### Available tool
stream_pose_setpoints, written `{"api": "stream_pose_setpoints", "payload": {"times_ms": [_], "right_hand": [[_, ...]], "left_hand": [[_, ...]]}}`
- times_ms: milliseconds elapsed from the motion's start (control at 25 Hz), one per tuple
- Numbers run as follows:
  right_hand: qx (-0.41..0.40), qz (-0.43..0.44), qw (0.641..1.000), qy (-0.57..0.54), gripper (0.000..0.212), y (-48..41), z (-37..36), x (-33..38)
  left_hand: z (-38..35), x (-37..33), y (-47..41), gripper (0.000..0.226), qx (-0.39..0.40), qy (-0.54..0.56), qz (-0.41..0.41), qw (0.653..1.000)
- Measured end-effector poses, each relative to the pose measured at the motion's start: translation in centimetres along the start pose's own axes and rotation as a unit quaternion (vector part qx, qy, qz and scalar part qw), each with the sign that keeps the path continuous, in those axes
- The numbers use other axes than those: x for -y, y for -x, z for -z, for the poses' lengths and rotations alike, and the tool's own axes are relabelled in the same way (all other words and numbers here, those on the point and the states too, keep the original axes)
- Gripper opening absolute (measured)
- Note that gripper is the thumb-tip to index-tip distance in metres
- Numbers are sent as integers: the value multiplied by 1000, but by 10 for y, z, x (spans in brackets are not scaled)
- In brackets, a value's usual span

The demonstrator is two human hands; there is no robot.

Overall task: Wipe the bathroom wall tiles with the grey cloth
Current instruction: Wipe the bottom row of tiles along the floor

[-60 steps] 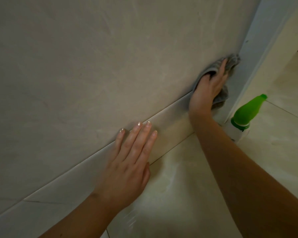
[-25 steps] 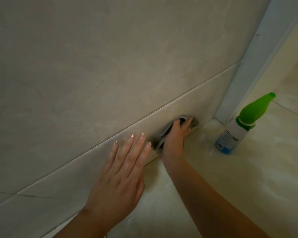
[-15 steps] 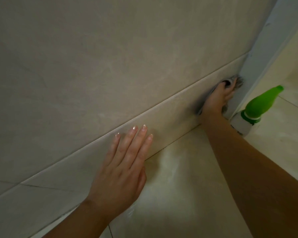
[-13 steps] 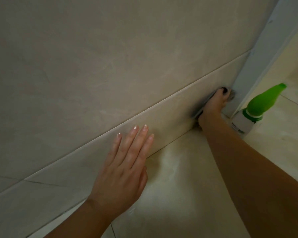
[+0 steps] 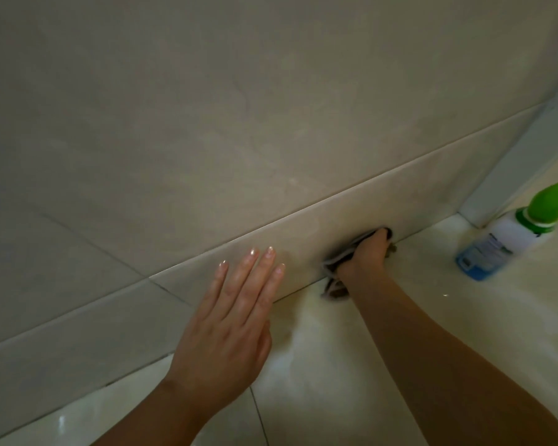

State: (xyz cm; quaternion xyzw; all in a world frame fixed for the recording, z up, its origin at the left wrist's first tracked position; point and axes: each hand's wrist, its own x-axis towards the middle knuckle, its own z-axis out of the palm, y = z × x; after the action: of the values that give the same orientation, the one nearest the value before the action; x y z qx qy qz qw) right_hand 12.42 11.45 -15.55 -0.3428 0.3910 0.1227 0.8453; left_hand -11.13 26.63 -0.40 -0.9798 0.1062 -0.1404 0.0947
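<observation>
The left hand (image 5: pixel 229 326) lies flat against the bottom row of wall tiles (image 5: pixel 310 249), fingers straight and slightly spread, holding nothing. Just to its right, the right hand (image 5: pixel 366 255) bunches the grey cloth (image 5: pixel 334 284) in bent fingers and presses it to the same low tile, right where wall meets floor (image 5: pixel 400 317). Part of the cloth trails onto the floor. A spray bottle (image 5: pixel 500 243) with a green top stands near the white corner post (image 5: pixel 512 169) — apart from both hands.
</observation>
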Motion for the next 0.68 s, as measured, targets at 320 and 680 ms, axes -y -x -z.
{"api": "stream_pose_setpoints", "payload": {"times_ms": [320, 680], "right_hand": [[47, -7, 998, -34, 43, 147, -58, -5], [143, -53, 984, 91, 25, 280, -70, 13]], "left_hand": [[21, 21, 55, 82, 2, 10, 30, 999], [76, 26, 105, 86, -17, 60, 64, 996]]}}
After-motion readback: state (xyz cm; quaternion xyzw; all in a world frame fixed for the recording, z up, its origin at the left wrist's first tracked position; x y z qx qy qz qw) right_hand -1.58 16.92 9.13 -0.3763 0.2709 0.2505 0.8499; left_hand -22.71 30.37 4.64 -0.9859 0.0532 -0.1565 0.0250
